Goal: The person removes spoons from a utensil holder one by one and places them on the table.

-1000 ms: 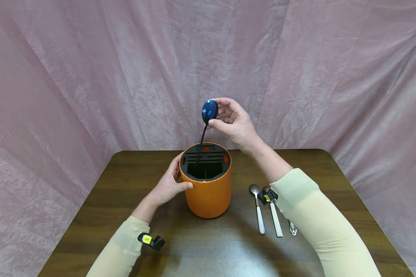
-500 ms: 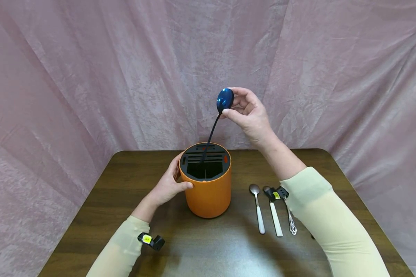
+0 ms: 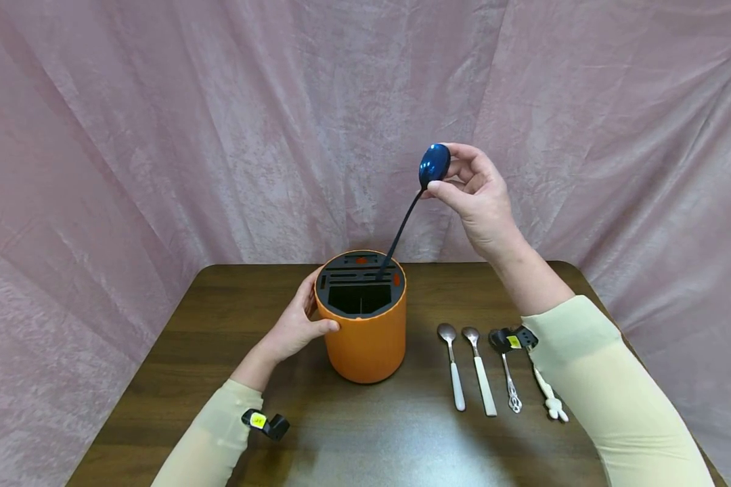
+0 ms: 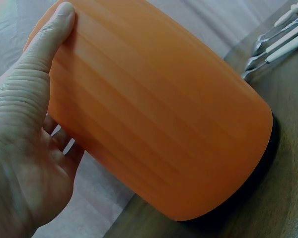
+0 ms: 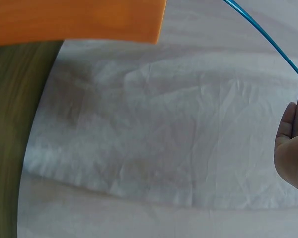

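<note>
My right hand (image 3: 478,196) pinches a glossy blue spoon (image 3: 434,164) by its bowl. The spoon's thin dark handle slants down to the left, and its lower end overlaps the slotted top of an orange utensil holder (image 3: 365,352) in the head view. Only a stretch of the blue handle (image 5: 268,39) shows in the right wrist view, above the fingertips. My left hand (image 3: 295,328) grips the holder's left side near the rim, thumb in front and fingers behind. The holder stands upright; its black top has narrow slots and a larger dark opening toward me.
Right of the holder lie two spoons with white handles (image 3: 457,389) (image 3: 486,389), one piece with an ornate silver handle (image 3: 513,396) and one with a white rabbit-shaped end (image 3: 553,406). Pink curtain (image 3: 250,135) hangs behind the wooden table (image 3: 219,325).
My right hand has moved right and upward with the spoon, and the handle's lower end has shifted right across the holder's top. My left hand and the holder have not moved.
</note>
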`<action>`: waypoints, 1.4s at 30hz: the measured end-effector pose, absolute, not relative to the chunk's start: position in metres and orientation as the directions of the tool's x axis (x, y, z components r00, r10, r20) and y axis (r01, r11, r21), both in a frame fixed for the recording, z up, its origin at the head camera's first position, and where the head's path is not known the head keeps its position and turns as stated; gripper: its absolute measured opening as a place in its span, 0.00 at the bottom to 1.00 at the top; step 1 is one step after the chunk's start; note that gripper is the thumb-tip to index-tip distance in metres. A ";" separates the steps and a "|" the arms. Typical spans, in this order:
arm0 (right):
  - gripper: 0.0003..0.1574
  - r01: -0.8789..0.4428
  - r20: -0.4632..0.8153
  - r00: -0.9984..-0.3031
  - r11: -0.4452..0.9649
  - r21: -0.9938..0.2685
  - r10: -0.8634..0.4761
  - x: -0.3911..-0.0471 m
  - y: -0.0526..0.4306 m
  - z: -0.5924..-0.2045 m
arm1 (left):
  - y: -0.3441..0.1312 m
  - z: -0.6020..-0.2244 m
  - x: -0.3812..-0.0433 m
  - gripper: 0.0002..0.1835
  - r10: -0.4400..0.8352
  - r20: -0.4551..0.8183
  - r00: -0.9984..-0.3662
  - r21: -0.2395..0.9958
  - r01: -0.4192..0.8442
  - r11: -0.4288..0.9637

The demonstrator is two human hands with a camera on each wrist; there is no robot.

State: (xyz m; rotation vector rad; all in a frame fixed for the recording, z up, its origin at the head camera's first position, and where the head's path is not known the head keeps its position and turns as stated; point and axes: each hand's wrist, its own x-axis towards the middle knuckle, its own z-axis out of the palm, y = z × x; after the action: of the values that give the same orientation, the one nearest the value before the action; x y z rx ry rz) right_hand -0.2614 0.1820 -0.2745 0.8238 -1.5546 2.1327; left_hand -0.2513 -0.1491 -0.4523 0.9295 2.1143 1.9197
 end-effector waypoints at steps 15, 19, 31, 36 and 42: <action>0.30 -0.581 0.601 -0.798 -0.319 -0.748 0.046 -0.252 0.241 -0.279 | -0.150 -0.454 -0.253 0.56 0.521 0.316 -0.793 0.935 0.354 -0.029; 0.30 -0.559 0.581 -0.813 -0.334 -0.759 0.042 -0.248 0.254 -0.282 | -0.150 -0.454 -0.253 0.56 0.521 0.312 -0.794 0.937 0.348 -0.030; 0.29 -0.505 0.509 -0.860 -0.206 -0.838 0.035 -0.239 0.289 -0.308 | -0.148 -0.453 -0.251 0.55 0.530 0.312 -0.789 0.937 0.348 -0.034; 0.29 -0.465 0.465 -0.885 -0.106 -0.879 0.019 -0.233 0.304 -0.319 | -0.148 -0.454 -0.251 0.56 0.525 0.309 -0.793 0.939 0.342 -0.035; 0.30 -0.404 0.405 -0.914 0.035 -0.914 0.010 -0.228 0.324 -0.333 | -0.146 -0.454 -0.251 0.56 0.521 0.319 -0.792 0.936 0.349 -0.044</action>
State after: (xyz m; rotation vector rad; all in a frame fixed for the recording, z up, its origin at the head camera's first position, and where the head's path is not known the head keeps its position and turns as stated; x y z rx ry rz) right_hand -0.2275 0.3236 -0.3329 0.4028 -2.0175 1.9522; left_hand -0.2508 -0.1460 -0.4543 0.9524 2.0753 1.9598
